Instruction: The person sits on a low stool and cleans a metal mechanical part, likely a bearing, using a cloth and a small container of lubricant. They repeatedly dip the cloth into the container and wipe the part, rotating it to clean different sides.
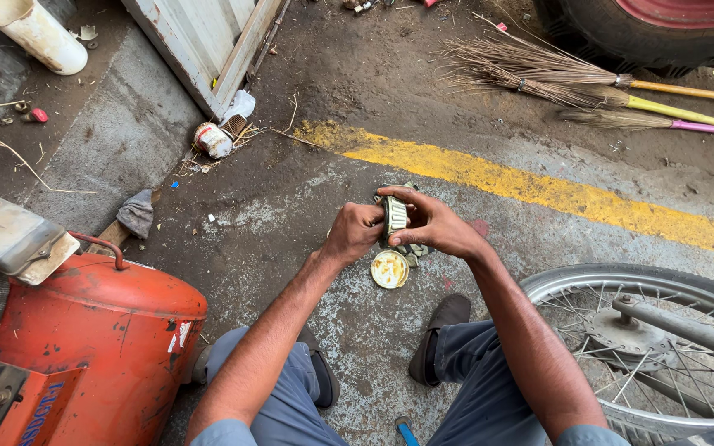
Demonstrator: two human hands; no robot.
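Gripped at centre frame between both hands, left hand (355, 231) closed on one side and right hand (435, 223) wrapped over the top, a small ribbed metal part (394, 215), held just above a round yellowish tin lid (389, 269) on the stained concrete floor (307, 206). Hemmed in lower left by an orange tank (101, 347) and lower right by a spoked wheel (654, 339), with open floor ahead up to a yellow painted line (539, 188). Farther out, brooms (588, 91) at upper right, a white cylinder (39, 33) at upper left, a small white can (212, 140) beside a pale board (208, 41).
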